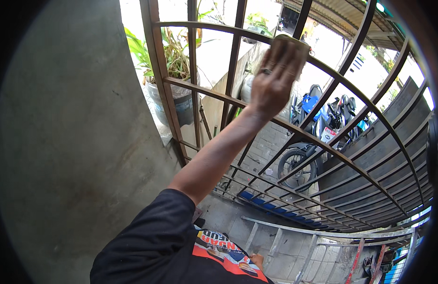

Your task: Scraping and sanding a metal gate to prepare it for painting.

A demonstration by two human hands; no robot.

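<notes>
My left hand (275,78) is raised at the end of an outstretched arm, its back toward me and somewhat blurred. Under its fingers is a flat beige-yellow pad (302,48), pressed against a curved horizontal bar of the brown metal grille (207,89). Whether the pad is a sponge, folded cloth or sandpaper I cannot make out. A ring shows on one finger. Low in the view, just past my printed shirt, a small part of my right hand (257,260) is visible. Its fingers are mostly hidden.
A bare grey wall (72,142) stands close on the left. Beyond the grille are a potted plant (174,97) and a parked motorcycle (299,165), with dark panels (370,142) at right. Below lies a grey metal ladder-like frame (275,241), with red bars (356,260) beside it.
</notes>
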